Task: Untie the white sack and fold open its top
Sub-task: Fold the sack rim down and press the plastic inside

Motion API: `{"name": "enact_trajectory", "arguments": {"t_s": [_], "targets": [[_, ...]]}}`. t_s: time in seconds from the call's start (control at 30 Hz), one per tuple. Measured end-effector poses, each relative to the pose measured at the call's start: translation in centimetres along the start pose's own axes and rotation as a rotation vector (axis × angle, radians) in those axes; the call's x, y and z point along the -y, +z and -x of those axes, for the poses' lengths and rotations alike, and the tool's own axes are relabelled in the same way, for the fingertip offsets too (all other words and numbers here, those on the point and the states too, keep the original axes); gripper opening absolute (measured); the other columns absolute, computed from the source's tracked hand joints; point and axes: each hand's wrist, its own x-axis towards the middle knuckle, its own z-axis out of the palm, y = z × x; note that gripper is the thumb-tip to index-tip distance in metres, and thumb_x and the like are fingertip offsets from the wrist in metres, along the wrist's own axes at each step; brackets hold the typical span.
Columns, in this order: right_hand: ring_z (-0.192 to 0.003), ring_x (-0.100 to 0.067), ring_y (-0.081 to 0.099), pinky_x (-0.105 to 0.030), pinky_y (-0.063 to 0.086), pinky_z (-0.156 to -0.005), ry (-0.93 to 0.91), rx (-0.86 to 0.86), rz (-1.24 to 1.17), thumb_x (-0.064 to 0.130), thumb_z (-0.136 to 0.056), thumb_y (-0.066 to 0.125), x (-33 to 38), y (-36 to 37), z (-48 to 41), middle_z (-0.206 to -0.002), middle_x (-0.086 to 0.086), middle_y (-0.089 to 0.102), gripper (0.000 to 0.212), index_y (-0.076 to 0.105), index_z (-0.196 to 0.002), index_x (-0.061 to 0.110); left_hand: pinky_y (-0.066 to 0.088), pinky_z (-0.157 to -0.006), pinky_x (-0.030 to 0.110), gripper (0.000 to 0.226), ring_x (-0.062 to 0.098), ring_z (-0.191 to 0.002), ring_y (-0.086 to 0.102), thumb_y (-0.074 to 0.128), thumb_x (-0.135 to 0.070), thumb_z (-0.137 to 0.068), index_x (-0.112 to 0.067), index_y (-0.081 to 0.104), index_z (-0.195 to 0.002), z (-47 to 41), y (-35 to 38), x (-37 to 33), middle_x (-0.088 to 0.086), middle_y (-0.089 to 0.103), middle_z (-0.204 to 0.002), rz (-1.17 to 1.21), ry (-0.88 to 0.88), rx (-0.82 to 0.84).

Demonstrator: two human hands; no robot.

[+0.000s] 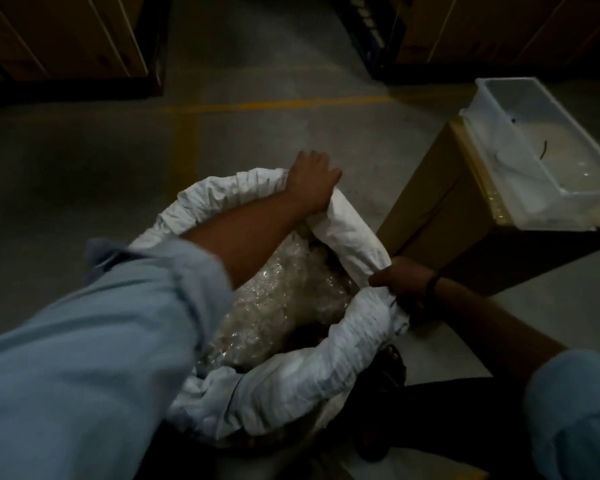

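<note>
The white sack [291, 375] stands on the floor in front of me, its mouth open and its top rolled outward into a thick rim. Clear crinkled plastic [278, 306] fills the inside. My left hand [310, 183] reaches across the opening and grips the far part of the rolled rim. My right hand [404, 282] pinches the rim on the right side, beside the cardboard box. My left sleeve hides the near left part of the sack.
A tall cardboard box [440, 216] stands right of the sack, with a clear plastic tray [548, 188] on top of it. Grey concrete floor with yellow lines [257, 105] stretches ahead. Stacked cartons on racks [59, 36] line the far side.
</note>
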Motion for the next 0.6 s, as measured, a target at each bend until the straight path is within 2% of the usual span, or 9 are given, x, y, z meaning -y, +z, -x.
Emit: {"name": "enact_trajectory", "arguments": {"t_s": [0.1,0.2,0.27,0.33,0.4,0.43,0.5,0.53,0.6], "targets": [[-0.058,-0.018,0.050,-0.025,0.041,-0.051,-0.041,-0.001,0.034,0.008,-0.082,0.069,0.7,0.5,0.6,-0.068,-0.008,0.054,0.020,0.062,-0.097,-0.002,0.030,-0.114,0.045,0.092,0.035,-0.134,0.032,0.075,-0.046,-0.070,-0.023,0.032,-0.148,5.6,-0.9,-1.4,0.013,0.031,-0.148,0.268,-0.061,-0.015],[-0.060,-0.017,0.053,-0.027,0.047,-0.053,-0.102,-0.009,0.044,0.012,-0.073,0.077,2.1,0.9,0.0,-0.078,-0.011,0.060,0.031,0.067,-0.098,-0.003,0.036,-0.112,0.051,0.104,0.031,-0.135,0.038,0.064,-0.079,-0.065,-0.024,0.029,-0.146,13.9,-0.9,-3.5,0.010,0.036,-0.150,0.572,-0.162,0.061],[-0.069,-0.022,0.060,-0.035,0.054,-0.065,-0.129,-0.027,0.061,0.017,-0.067,0.081,2.5,1.2,0.2,-0.089,-0.013,0.064,0.046,0.066,-0.107,0.001,0.042,-0.109,0.043,0.106,0.025,-0.130,0.049,0.070,-0.082,-0.062,-0.022,0.039,-0.144,18.3,-1.2,-6.4,0.006,0.047,-0.146,0.823,-0.230,0.269],[-0.096,-0.031,0.062,-0.042,0.053,-0.082,-0.191,-0.066,0.155,0.028,-0.064,0.083,2.6,1.2,0.8,-0.114,-0.017,0.061,0.075,0.050,-0.128,0.004,0.045,-0.105,0.032,0.097,0.020,-0.123,0.058,0.070,-0.079,-0.066,-0.019,0.050,-0.139,21.3,-0.9,-9.4,0.002,0.056,-0.139,0.926,-0.237,0.490],[-0.132,-0.038,0.038,-0.045,0.037,-0.106,-0.461,-0.175,0.584,0.041,-0.063,0.081,3.3,0.8,1.6,-0.146,-0.020,0.037,0.104,0.026,-0.146,0.009,0.053,-0.094,0.028,0.085,0.013,-0.104,0.068,0.071,-0.083,-0.059,-0.026,0.067,-0.120,22.7,0.2,-11.7,-0.003,0.071,-0.120,0.959,-0.240,0.575],[-0.142,-0.039,0.021,-0.046,0.024,-0.114,-0.667,-0.184,0.877,0.046,-0.062,0.079,3.6,0.8,2.3,-0.155,-0.018,0.021,0.116,0.013,-0.151,0.012,0.056,-0.089,0.028,0.074,0.008,-0.093,0.071,0.075,-0.081,-0.057,-0.027,0.072,-0.108,23.4,0.9,-12.0,-0.007,0.076,-0.105,0.991,-0.263,0.568],[-0.147,-0.039,0.001,-0.049,0.009,-0.119,-0.969,-0.036,1.373,0.057,-0.060,0.078,3.6,1.6,4.3,-0.161,-0.014,0.001,0.131,-0.002,-0.154,0.014,0.056,-0.083,0.024,0.049,0.000,-0.080,0.070,0.083,-0.065,-0.062,-0.026,0.074,-0.091,22.1,1.7,-13.3,-0.012,0.076,-0.086,1.020,-0.263,0.561],[-0.147,-0.039,-0.001,-0.050,0.007,-0.120,-1.048,0.063,1.535,0.062,-0.057,0.078,3.2,2.5,5.1,-0.161,-0.014,0.000,0.136,-0.006,-0.153,0.015,0.053,-0.083,0.022,0.043,0.003,-0.086,0.069,0.085,-0.051,-0.067,-0.020,0.074,-0.095,21.6,1.0,-13.9,-0.007,0.077,-0.092,1.018,-0.272,0.607],[-0.147,-0.038,0.007,-0.051,0.011,-0.119,-1.051,0.271,1.706,0.065,-0.055,0.079,1.1,4.8,5.9,-0.160,-0.014,0.011,0.140,-0.009,-0.153,0.017,0.047,-0.091,0.028,0.070,0.024,-0.114,0.062,0.084,-0.034,-0.070,0.002,0.059,-0.124,22.2,0.9,-14.1,0.017,0.065,-0.125,0.912,-0.313,0.666]]}}
